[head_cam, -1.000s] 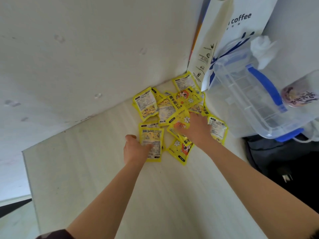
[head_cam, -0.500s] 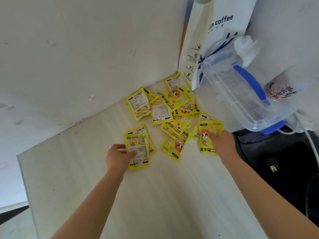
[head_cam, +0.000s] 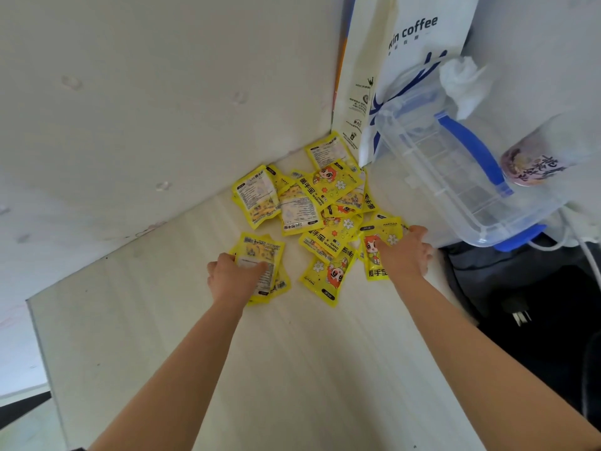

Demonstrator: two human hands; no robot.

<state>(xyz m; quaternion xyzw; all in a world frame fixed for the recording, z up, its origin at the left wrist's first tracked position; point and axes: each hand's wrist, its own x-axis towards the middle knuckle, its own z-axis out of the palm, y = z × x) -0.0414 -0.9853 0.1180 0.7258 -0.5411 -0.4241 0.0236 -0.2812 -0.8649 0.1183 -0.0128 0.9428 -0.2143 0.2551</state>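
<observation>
Head view: the work in hand is gathering yellow hand-warmer packets into one stack. The left hand (head_cam: 234, 277), centre of frame, grips the stack (head_cam: 262, 266) by its lower left corner, thumb on top and fingers curled beneath; the stack lies flat on the table (head_cam: 292, 369). The right hand (head_cam: 407, 253), right of centre, lies palm down over the right edge of a single packet (head_cam: 374, 255). Whether its fingers pinch or only press that packet cannot be told. The packet lies to the right of the stack, apart from it, with a middle packet (head_cam: 328, 276) between the two. Long axes of stack and packet both run roughly top to bottom of the frame, nearly parallel. The right hand is the nearer hand; the likely next move is a leftward transfer, with little turning needed. Both forearms reach up from the lower edge with wrists straight. The remaining pile (head_cam: 320, 203) sits above centre, at the wall (head_cam: 146, 109) corner, below the bag (head_cam: 409, 53) and left of the clear box (head_cam: 455, 177).
</observation>
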